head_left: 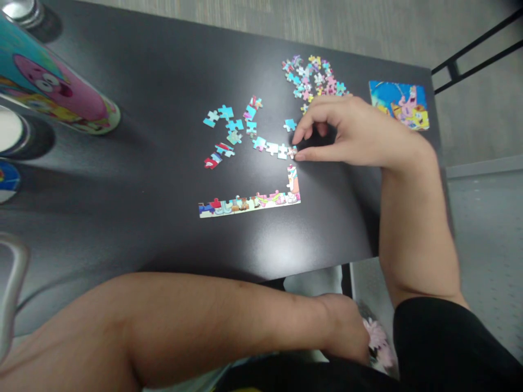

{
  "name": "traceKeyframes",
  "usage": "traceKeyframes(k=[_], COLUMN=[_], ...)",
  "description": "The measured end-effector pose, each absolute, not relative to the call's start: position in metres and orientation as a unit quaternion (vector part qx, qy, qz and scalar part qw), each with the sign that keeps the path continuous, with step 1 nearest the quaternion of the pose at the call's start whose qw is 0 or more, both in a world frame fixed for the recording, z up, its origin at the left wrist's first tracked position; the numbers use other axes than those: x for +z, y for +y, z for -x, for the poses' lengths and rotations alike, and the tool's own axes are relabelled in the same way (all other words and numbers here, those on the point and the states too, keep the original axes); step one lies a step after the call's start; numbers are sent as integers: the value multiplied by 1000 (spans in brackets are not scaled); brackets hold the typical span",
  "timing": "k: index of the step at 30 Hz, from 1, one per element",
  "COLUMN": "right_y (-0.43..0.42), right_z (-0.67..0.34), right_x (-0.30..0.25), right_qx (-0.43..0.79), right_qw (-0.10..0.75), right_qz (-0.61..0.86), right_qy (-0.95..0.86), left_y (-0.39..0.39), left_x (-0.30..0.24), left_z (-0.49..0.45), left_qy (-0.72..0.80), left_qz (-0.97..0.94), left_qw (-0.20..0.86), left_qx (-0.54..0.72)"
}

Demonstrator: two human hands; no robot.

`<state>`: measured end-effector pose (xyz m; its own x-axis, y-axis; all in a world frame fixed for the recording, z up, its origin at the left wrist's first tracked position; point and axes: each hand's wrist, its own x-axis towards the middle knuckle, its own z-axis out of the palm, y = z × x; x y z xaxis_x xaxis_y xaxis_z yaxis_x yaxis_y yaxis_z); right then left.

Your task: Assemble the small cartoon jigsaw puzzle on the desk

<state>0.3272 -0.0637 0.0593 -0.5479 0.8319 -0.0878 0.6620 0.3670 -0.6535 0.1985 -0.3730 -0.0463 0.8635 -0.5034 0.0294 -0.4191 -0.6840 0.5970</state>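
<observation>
My right hand (337,130) reaches over the dark table from the right. Its thumb and index finger are closed on a small jigsaw puzzle piece (291,152), at the right end of a row of loose pieces (272,148). Below it, joined border pieces (261,201) form an L with a short upright side at the right. One blue piece (290,125) lies just left of the index finger. My left hand (347,329) rests low, below the table's near edge, with its fingers hidden from view.
More loose pieces (235,125) lie left of the row. A heap of pieces (312,76) is at the far side, partly behind my right hand. A cartoon picture card (402,103) lies at the right end. A cartoon-printed can (61,81) stands at the left.
</observation>
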Motion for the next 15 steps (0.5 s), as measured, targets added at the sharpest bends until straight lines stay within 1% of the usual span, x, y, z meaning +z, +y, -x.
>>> traceKeyframes(k=[11,15], right_y=[-68,-71], right_z=[-316,-310], right_x=[55,59], right_qx=[372,408], right_qw=[147,140], right_qz=[447,455], right_qy=[-800,-779], left_y=[-387,-387], left_x=[-60,-60], left_z=[-199,-201], left_qy=[-238,-239], left_qz=[-924,-916], left_qw=[297,320], left_qx=[-29,-29])
